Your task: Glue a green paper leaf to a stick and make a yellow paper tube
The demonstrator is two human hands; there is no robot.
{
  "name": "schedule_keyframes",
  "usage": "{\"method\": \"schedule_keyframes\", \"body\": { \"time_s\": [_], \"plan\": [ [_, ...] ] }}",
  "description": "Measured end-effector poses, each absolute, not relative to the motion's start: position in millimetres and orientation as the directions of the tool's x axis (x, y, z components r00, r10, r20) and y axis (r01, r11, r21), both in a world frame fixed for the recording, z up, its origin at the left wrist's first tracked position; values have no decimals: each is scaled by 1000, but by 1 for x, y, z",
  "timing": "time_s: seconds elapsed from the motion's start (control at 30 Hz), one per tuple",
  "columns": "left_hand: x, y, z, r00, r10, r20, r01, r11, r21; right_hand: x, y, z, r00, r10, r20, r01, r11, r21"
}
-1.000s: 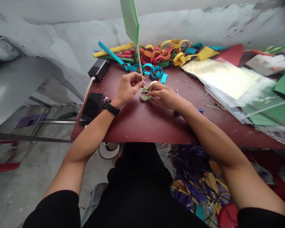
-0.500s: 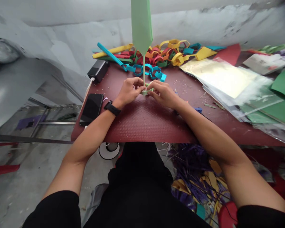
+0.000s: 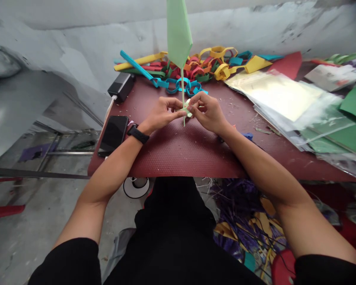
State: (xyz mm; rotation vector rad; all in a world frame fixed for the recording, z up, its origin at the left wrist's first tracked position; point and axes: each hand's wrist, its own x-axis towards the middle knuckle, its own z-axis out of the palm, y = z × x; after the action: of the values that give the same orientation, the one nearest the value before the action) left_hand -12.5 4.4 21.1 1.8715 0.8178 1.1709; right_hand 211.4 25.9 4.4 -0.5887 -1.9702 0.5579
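Observation:
Over the middle of the table, a pale green folded paper stands upright and narrows into a thin stem. The stem's lower end passes between my two hands. My left hand is closed, its thumb and forefinger pinching a pale green paper strip beside the stem. On the strip's other side, my right hand pinches it with thumb and fingertips. Part of the strip is hidden behind my fingers. Just beyond my hands lies a chain of blue paper links.
Colourful paper chains heap along the wall. A phone and a black power bank lie at the left. Plastic-sleeved paper sheets cover the right side. A blue-handled tool sits partly behind my right forearm.
My right hand has lifted slightly and shifted right. The stem's lower end now shows below my fingers, and the green paper has tilted and moved slightly right.

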Motion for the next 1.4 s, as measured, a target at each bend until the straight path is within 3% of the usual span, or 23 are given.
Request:
{"method": "schedule_keyframes", "body": {
  "time_s": [0.13,0.23,0.33,0.47,0.57,0.7,0.87,1.03,1.2,1.4],
  "plan": [
    [-12,4,21,356,842,406,115,-470,875,211,24,5,-412,574,708,154,810,-566],
    [-12,6,19,320,869,377,53,-414,909,214,23,7,-415,507,755,197,861,-470],
    [-14,8,18,276,891,361,2,-376,926,218,24,8,-477,402,781,284,912,-296],
    [-16,10,18,249,893,375,-37,-378,925,223,24,8,-582,195,789,356,934,32],
    [-16,11,17,234,900,367,-74,-360,930,223,23,8,-656,109,747,353,919,176],
    [-15,13,14,219,915,339,-108,-323,940,220,20,11,-752,99,651,335,909,249],
    [-18,16,14,220,915,337,-126,-316,940,219,17,13,-774,24,632,319,878,357],
    [-20,14,20,248,910,331,-121,-310,943,220,16,13,-752,-6,659,322,870,375],
    [-20,9,26,233,942,242,-52,-237,970,220,12,15,-784,101,613,356,881,310],
    [-21,8,30,220,949,225,-50,-220,974,219,10,16,-794,113,597,368,871,325]
  ]
}}
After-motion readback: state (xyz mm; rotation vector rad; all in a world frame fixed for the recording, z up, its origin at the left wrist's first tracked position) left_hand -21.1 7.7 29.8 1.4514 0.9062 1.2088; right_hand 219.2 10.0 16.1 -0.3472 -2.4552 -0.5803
